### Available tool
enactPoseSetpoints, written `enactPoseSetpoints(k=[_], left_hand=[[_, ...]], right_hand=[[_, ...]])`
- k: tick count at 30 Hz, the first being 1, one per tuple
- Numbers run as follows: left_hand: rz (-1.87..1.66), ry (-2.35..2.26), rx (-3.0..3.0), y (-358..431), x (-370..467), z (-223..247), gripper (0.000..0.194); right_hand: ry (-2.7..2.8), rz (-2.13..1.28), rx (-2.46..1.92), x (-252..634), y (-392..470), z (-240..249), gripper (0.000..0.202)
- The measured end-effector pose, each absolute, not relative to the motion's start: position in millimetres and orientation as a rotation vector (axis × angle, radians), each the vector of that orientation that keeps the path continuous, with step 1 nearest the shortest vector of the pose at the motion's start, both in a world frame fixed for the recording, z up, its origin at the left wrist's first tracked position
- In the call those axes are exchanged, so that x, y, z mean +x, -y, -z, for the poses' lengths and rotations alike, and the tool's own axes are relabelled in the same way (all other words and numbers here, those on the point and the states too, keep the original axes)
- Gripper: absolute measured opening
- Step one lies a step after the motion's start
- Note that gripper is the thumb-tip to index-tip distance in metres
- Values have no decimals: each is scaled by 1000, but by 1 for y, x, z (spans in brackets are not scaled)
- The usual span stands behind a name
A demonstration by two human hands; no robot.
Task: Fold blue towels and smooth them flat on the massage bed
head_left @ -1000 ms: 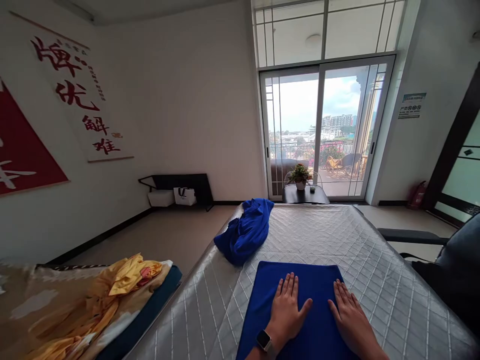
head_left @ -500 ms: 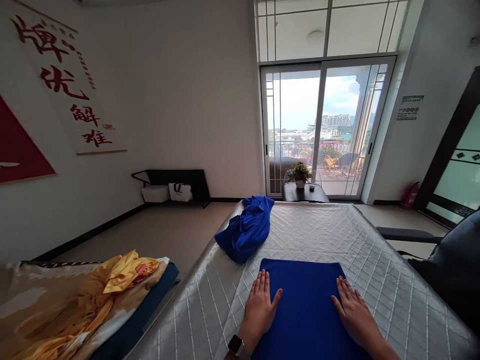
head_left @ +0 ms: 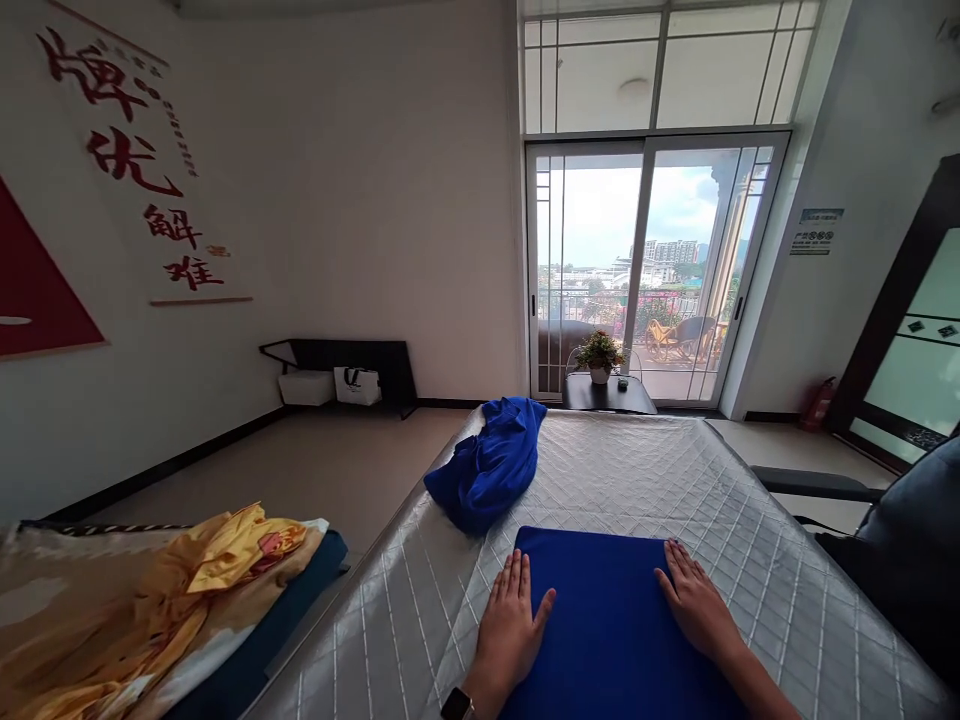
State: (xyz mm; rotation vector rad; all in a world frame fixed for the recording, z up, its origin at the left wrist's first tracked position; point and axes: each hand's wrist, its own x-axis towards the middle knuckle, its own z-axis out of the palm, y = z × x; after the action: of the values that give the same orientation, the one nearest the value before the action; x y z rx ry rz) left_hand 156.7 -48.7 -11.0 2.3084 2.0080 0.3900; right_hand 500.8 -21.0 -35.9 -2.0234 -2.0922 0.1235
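A flat, folded blue cloth (head_left: 600, 620) lies on the silver quilted cover (head_left: 630, 460) in front of me, its near end cut off by the frame's bottom edge. My left hand (head_left: 514, 615) rests flat on its left edge, fingers together and thumb apart, a watch on the wrist. On the right edge lies my right hand (head_left: 697, 595), also flat, with fingers stretched away from me. Neither hand grips anything. Beyond the folded cloth, a crumpled blue cloth (head_left: 491, 465) sits in a loose heap at the far left of the cover.
To the left, yellow fabric (head_left: 232, 560) is heaped on a tan-covered surface. A black chair (head_left: 900, 550) stands close on the right. Past the cover's far edge is a small black table (head_left: 607, 393) with a potted plant (head_left: 600, 355), before glass sliding doors.
My right hand has shifted slightly up and left along the cloth's edge. My left hand stays on the left edge. The view has tilted a little.
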Motion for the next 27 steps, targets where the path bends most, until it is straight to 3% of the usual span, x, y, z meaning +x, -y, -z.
enactPoseSetpoints(k=[11, 18, 27], left_hand=[[-463, -2039, 2352, 43, 145, -13, 73], [-356, -1338, 2687, 54, 256, -31, 71], [-397, -1354, 2583, 23, 346, -19, 76]], right_hand=[[2073, -150, -2061, 494, 24, 24, 73], [2063, -183, -2082, 490, 27, 13, 72], [2116, -130, -2044, 495, 25, 27, 70]])
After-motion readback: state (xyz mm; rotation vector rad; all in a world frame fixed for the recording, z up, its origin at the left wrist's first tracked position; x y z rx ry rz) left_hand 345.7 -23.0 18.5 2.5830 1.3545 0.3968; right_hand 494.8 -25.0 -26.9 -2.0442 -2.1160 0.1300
